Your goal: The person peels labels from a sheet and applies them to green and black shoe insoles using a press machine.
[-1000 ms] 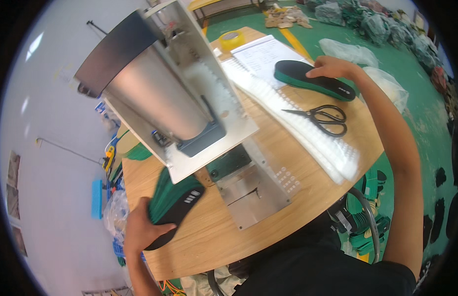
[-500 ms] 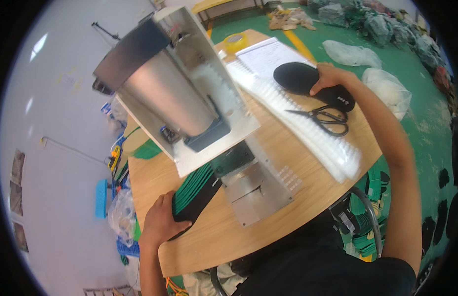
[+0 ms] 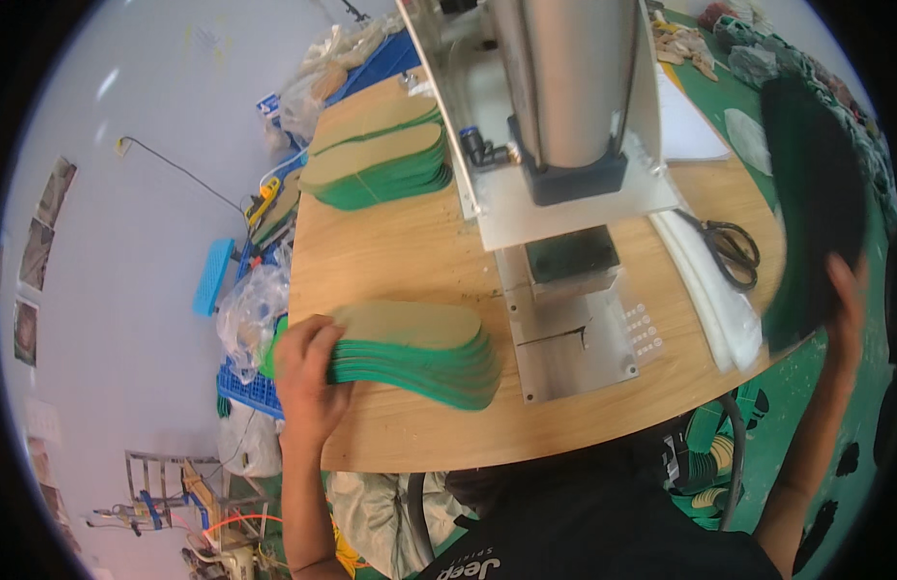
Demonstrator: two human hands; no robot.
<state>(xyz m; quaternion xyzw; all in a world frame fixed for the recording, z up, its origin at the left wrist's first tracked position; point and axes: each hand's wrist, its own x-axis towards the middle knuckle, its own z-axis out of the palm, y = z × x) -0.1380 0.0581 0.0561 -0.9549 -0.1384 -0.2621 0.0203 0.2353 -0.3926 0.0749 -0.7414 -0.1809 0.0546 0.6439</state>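
I see the left hand clamped on the heel end of a stack of green insoles with tan tops, fingers curled over the stack's left edge, thumb side on top. Stack lies flat near the front-left of the round wooden table, toes pointing right, just beside the metal base plate of the press. Stack is fanned slightly, lower insoles sticking out further toward the front.

My right hand is up off the table at the right edge, fingers wrapped around the lower part of a single dark green insole. That insole is held upright in the air, blurred, above the right rim of the table; exact finger placement on it I cannot tell beyond a closed grasp.

The press machine stands mid-table: big silver cylinder on top, black block under it, angled metal plate, dark pad over the base plate. Nothing sits on the pad.

A second stack of insoles, same green with tan tops, lies at the back-left of the table, well apart from the left hand. Black scissors lie right of the press, on or touching a white foam strip that runs toward the front edge. White paper lies behind that.
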